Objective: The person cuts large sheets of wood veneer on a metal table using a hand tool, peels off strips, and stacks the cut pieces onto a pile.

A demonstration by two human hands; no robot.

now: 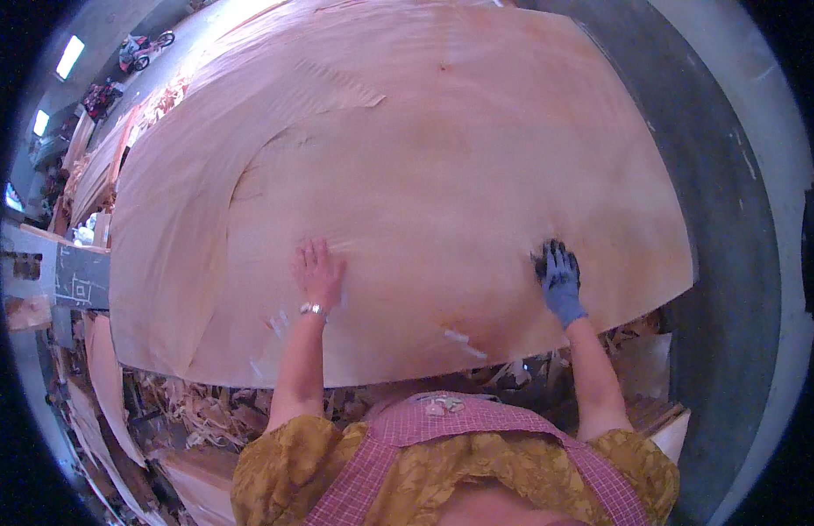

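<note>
A broad, thin sheet of pale wood veneer (442, 184) spreads out in front of me, lying over other veneer. My left hand (317, 273) is bare, with a watch or bracelet (315, 309) at the wrist, and rests palm down on the sheet with its fingers stretched. On the right, my right hand (560, 276) wears a blue glove with dark fingers and also lies flat on the veneer. Neither hand holds anything. Left of the middle, an overlapping veneer edge (240, 180) curves away from me. Short strips of whitish tape (465, 343) stick to the near part.
Veneer scraps (196, 408) lie in a heap below the near edge. More veneer pieces (109, 386) lean at the lower left. A grey post with chalk marks (82, 276) stands by the left edge. Grey floor (722, 263) runs along the right. A motorbike (144, 51) is parked far left.
</note>
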